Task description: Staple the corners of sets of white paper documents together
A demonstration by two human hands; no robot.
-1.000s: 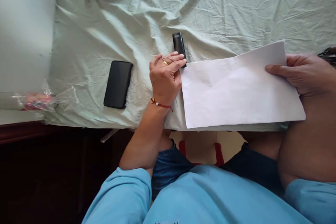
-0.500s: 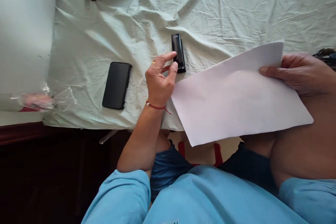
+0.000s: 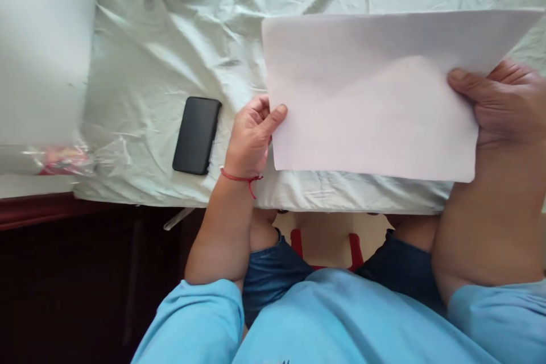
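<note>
Cloth (image 3: 149, 74), pale green and wrinkled, was the largest item. Paper (image 3: 362, 108), next in size, had swung level and farther from the body; half a second earlier its near corner hung past the cloth's front edge, whereas now its whole visible near edge showed over the cloth, between the two hands. Right hand (image 3: 507, 96): closed on the right end, thumb on top. Left hand (image 3: 249, 136): gone from the black stapler to the paper's left edge, pinching it, thumb on top, fingers partly hidden. Both hands thus seemed given over to the paper, the stapler (lost to sight, presumably behind it) being left alone. Paper's look: white, unmarked on the face shown, gently bowed, greyer along the far side, near corners slightly rounded; one sheet or several, could not be told.
</note>
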